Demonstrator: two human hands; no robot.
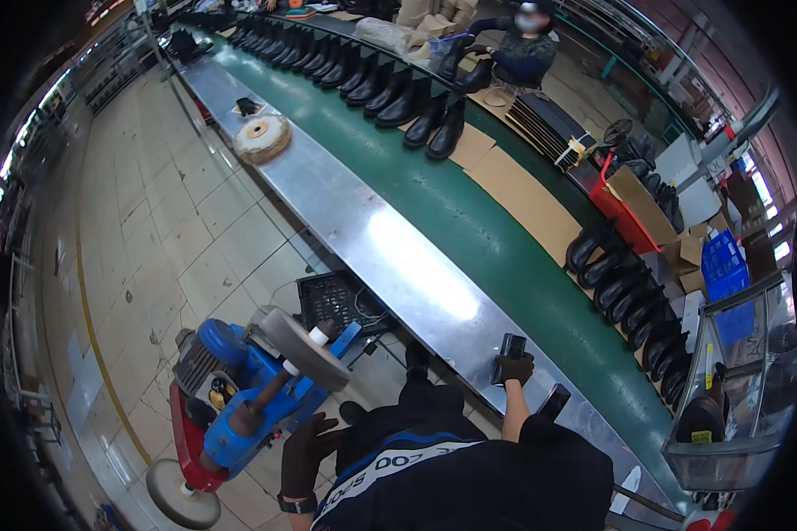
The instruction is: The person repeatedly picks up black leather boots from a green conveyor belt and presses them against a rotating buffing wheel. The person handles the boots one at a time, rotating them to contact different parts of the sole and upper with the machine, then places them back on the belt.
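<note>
My right hand [515, 367], in a dark glove, is closed round a small black glossy block-like object [508, 347] at the metal ledge [398, 248]; its exact kind is unclear. A second dark block-like object [553, 403] lies on the ledge just right of that wrist. Low at my left side is my left hand [308, 453], also gloved, with its fingers apart and nothing seen in it. It is beside a blue and red polishing machine [248, 416] with a large grey wheel [303, 347] and a pale wheel [184, 496].
Black boots [403, 99] line the far side of the green belt [469, 221]; more boots [624, 292] stand at right. A round buffing wheel [262, 139] lies on the ledge. Below it is a black crate [341, 301]. Across the belt, a person [522, 57] handles boots.
</note>
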